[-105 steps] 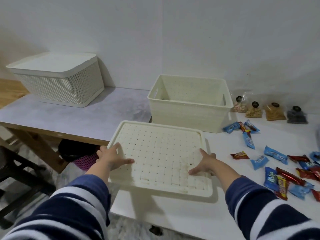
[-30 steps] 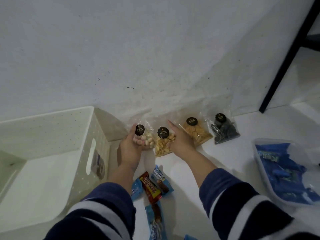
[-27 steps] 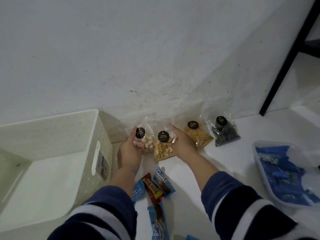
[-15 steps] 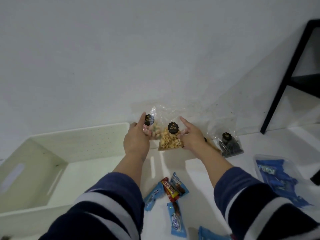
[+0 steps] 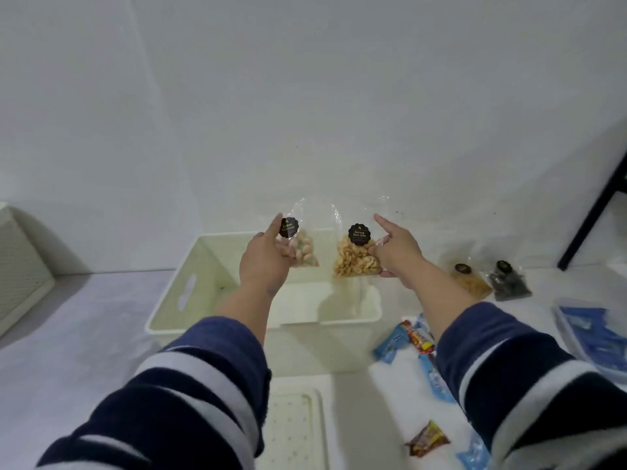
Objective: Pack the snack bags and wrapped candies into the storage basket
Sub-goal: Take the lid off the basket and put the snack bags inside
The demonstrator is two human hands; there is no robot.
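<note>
Fingers, left hand: curled round the lower edge of a clear snack bag of pale round nuts, index finger straight up along the bag's side beside its black round label; bag held upright in the air above the open basket.
Fingers, right hand: pinching a clear snack bag of golden split beans by its right edge, index finger pointing up and away; bag upright, hanging over the basket's far right part, just beside the other held bag but apart from it.
Storage basket: cream plastic, open-topped, slot handle in the left wall, standing on the surface under both hands; inside bottom bare where visible.
Lid: cream, dotted with small holes, lying flat on the surface just in front of the basket, between the two striped navy sleeves.
Remaining snack bags: one with orange-brown pieces and one with dark contents, side by side by the wall, right of the basket.
Wrapped candies: blue ones and a red one in a cluster near the basket's front right corner; a brown-red one nearer the viewer.
Clear tray: at the right edge, holding blue wrappers.
Second basket: woven-look, cream, at far left, well apart.
Surface: pale grey-white, against a white wall.
</note>
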